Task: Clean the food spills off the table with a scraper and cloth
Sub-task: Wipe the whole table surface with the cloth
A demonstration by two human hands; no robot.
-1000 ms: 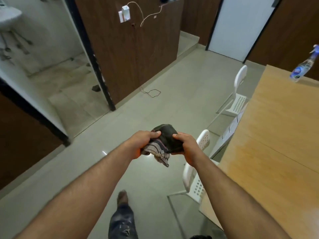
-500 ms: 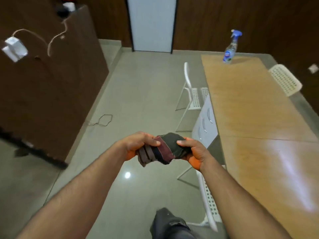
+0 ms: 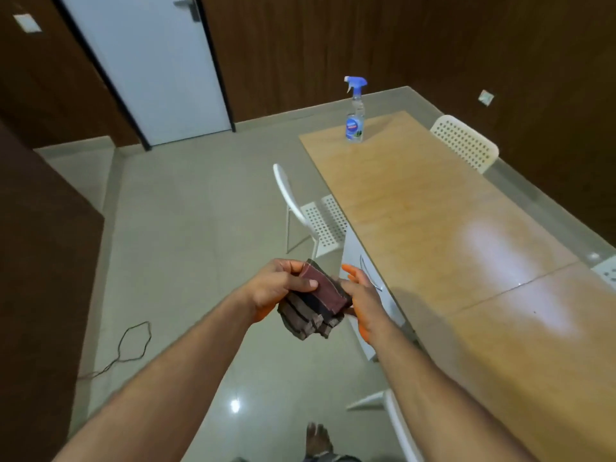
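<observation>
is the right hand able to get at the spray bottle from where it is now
Probably not yet. The right hand is busy with the folded cloth, and the spray bottle stands at the far end of the table. The tabletop between looks bare, but they'd have to walk closer.

We list a folded dark cloth with maroon and grey-brown stripes point(image 3: 316, 303), bunched in several layers, held in the air off the table's left edge; a long light-wood table point(image 3: 466, 261) with a glossy top showing pale glare.
</observation>
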